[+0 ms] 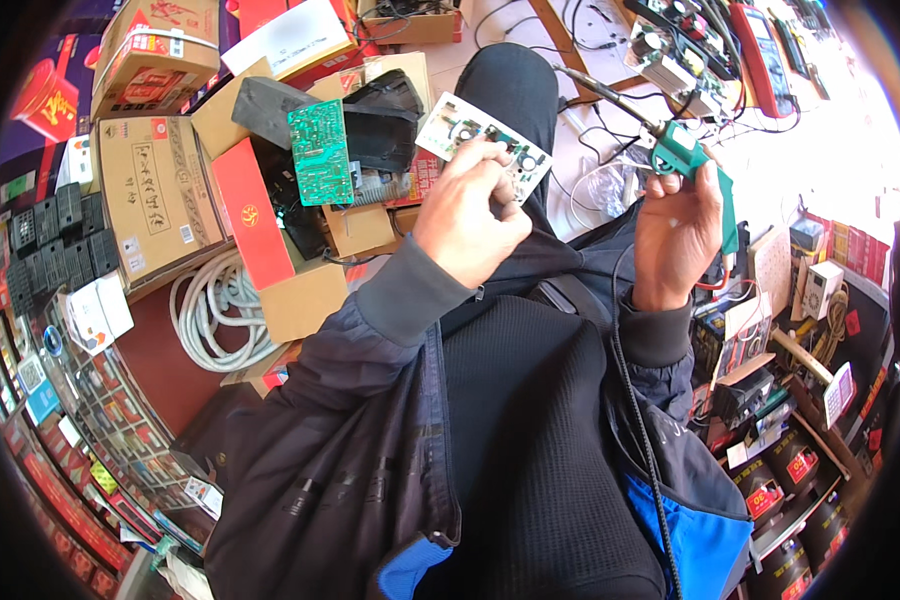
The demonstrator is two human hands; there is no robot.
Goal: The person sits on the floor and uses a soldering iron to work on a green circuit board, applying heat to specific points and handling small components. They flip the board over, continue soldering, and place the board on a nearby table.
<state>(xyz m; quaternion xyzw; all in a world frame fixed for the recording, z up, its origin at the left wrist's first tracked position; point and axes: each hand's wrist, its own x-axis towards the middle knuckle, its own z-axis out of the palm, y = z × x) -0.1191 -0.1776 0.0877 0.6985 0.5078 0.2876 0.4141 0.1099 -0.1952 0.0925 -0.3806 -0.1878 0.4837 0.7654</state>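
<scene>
Two hands are at work, each closed around something. The left hand, toward twelve o'clock, has its fingers bent and pinched on the lower edge of a white circuit board; the right hand, toward one o'clock, has its fingers curled around a green soldering iron. The iron's shaft slants toward eleven o'clock, its tip near the knee and apart from the board.

Between the board's right edge and the right hand lies a gap, with dark trouser cloth, loose cables and pale floor beneath it. Room is tighter on the other side: the board's left corner overlaps, in view, black plastic parts in an open carton at ten o'clock. A green circuit board leans there at eleven o'clock, and a coiled pale hose lies at nine. A red meter sits at two o'clock, among more cables.

The left fingers cover part of the white board, and its underside is out of sight, so how the hidden fingers support it cannot be told. The right hand hides part of the iron's handle. Glare washes out the edge near two o'clock, and the dark fisheye rim cuts off the shelves at eight.
</scene>
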